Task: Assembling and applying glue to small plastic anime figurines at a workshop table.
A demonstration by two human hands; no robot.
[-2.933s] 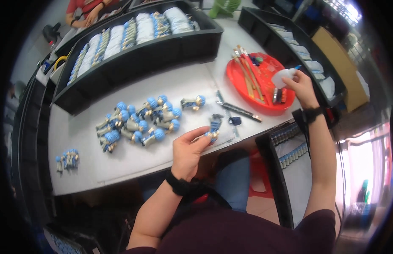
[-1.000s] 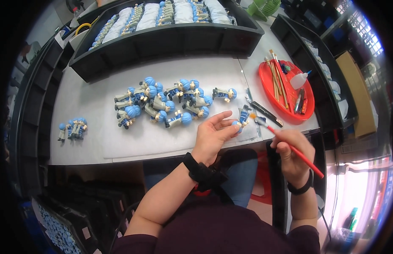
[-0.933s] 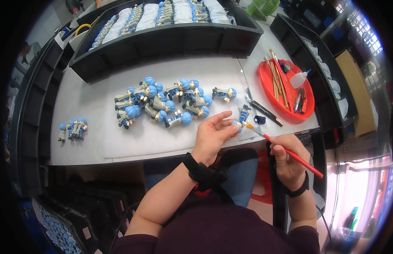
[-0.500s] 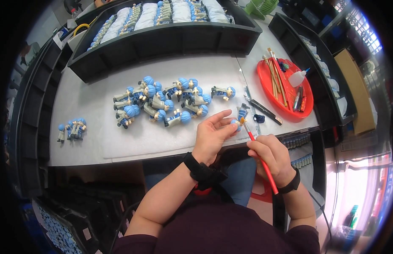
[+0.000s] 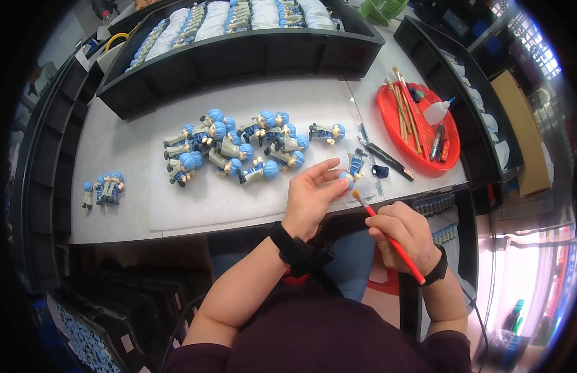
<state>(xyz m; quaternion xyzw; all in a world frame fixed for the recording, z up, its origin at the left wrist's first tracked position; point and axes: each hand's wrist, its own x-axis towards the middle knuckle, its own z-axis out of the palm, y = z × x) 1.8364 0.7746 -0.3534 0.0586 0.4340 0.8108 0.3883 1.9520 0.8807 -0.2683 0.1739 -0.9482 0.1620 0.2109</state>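
My left hand (image 5: 314,193) pinches a small blue-haired figurine (image 5: 355,163) by its head, its legs pointing away from me. In my right hand (image 5: 403,233) is a red-handled paintbrush (image 5: 397,247), gripped like a pen. The brush's orange-brown bristles sit just below the figurine, slightly apart from it. Right beside the figurine lies a small dark blue piece (image 5: 380,171). A black craft knife or pen-like tool (image 5: 391,160) rests behind it. Several matching figurines (image 5: 229,146) lie heaped to the left, and one lone figurine (image 5: 327,132) lies behind my hands.
A red oval tray (image 5: 388,124) with brushes, a squeeze bottle (image 5: 439,112) and markers stands at the right. A large black crate (image 5: 239,65) of figurines spans the back. Another black crate (image 5: 438,62) stands at right. A few figurines (image 5: 105,188) stand at far left.
My right hand has drawn the brush back from the figurine, down and slightly right. My left hand keeps the figurine in nearly the same place.
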